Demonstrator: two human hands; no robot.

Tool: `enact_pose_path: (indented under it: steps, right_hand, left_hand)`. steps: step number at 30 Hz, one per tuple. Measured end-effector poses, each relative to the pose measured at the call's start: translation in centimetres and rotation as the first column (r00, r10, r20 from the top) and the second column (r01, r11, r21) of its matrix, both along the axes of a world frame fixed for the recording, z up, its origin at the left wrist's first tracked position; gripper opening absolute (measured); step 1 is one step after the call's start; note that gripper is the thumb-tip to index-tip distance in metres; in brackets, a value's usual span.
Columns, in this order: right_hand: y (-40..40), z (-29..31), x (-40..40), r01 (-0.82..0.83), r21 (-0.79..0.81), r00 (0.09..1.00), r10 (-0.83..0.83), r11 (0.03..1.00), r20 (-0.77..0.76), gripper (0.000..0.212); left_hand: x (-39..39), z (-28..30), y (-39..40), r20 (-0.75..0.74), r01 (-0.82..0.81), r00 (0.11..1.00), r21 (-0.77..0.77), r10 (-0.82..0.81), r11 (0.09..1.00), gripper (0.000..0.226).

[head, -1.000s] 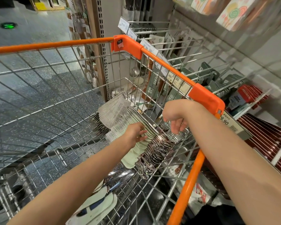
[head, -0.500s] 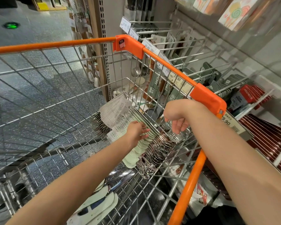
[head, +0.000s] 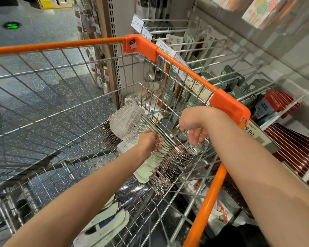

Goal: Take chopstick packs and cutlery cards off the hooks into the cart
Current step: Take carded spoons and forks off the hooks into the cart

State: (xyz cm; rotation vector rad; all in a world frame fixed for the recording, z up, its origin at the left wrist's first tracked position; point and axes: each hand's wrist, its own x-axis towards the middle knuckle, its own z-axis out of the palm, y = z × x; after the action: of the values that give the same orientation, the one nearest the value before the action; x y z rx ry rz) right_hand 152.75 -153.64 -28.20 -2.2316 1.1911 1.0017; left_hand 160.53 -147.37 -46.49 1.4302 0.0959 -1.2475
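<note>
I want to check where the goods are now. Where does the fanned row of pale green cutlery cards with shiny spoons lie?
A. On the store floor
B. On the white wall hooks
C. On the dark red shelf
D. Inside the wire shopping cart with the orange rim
D: the fanned row of pale green cutlery cards rests on the mesh inside the wire shopping cart, with the left hand on it.

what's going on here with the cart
A person is loading an orange-rimmed wire cart beside a shop's hook display. The left hand rests flat on a fanned row of cutlery cards inside the cart; the right hand hangs over them, fingers loose, holding nothing.
</note>
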Motion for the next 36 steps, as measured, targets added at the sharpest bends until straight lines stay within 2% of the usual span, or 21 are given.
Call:
enact_pose_path:
  steps: [5, 9, 12, 14, 16, 19, 24, 28, 32, 36]
  right_hand:
    - [-0.1, -0.1, 0.1, 0.018, 0.021, 1.0, -0.018, 1.0, 0.002, 0.045]
    - [-0.2, -0.1, 0.2, 0.009, 0.011, 1.0, -0.01, 1.0, 0.018, 0.041]
    - [0.2, 0.4, 0.0, 0.017, 0.024, 0.999, -0.018, 1.0, 0.029, 0.029]
    - [0.6, 1.0, -0.2, -0.013, 0.017, 0.999, 0.013, 1.0, 0.049, 0.025]
    - [0.9, 1.5, -0.3, -0.028, -0.009, 0.998, 0.028, 1.0, 0.055, 0.027]
    - [1.0, 1.9, -0.6, -0.021, -0.056, 0.999, 0.022, 0.998, 0.028, 0.041]
    - [1.3, 2.3, -0.7, -0.065, -0.071, 0.998, 0.066, 0.995, 0.017, 0.042]
    - [1.3, 2.1, -0.7, -0.042, -0.068, 0.999, 0.043, 0.997, 0.018, 0.043]
    - [1.2, 1.7, -0.9, -0.011, -0.065, 1.0, 0.012, 0.998, 0.003, 0.046]
    - [1.0, 1.2, -0.8, 0.007, -0.077, 1.0, -0.009, 0.997, -0.028, 0.05]
  left_hand:
    - [0.2, -0.4, -0.2, 0.033, 0.034, 0.999, -0.003, -0.034, 0.999, 0.041]
    - [0.1, 0.1, -1.0, 0.12, 0.163, 0.979, -0.003, -0.162, 0.987, 0.03]
    - [0.1, 0.7, -2.0, 0.226, 0.329, 0.911, 0.106, -0.345, 0.938, 0.02]
    - [0.5, 0.4, -2.8, 0.296, 0.403, 0.842, 0.211, -0.451, 0.891, 0.029]
    - [0.9, 0.2, -3.6, 0.325, 0.418, 0.808, 0.272, -0.491, 0.867, 0.034]
    - [1.6, 0.1, -4.3, 0.294, 0.404, 0.82, 0.311, -0.491, 0.86, 0.03]
    - [2.3, -0.4, -3.6, 0.181, 0.439, 0.854, 0.249, -0.487, 0.863, 0.02]
    - [1.8, -0.7, -3.7, 0.267, 0.369, 0.855, 0.292, -0.446, 0.882, 0.023]
    - [1.6, -1.0, -3.4, 0.287, 0.323, 0.869, 0.284, -0.402, 0.903, 0.019]
    - [1.3, -1.4, -1.9, 0.376, 0.261, 0.859, 0.263, -0.348, 0.929, 0.033]
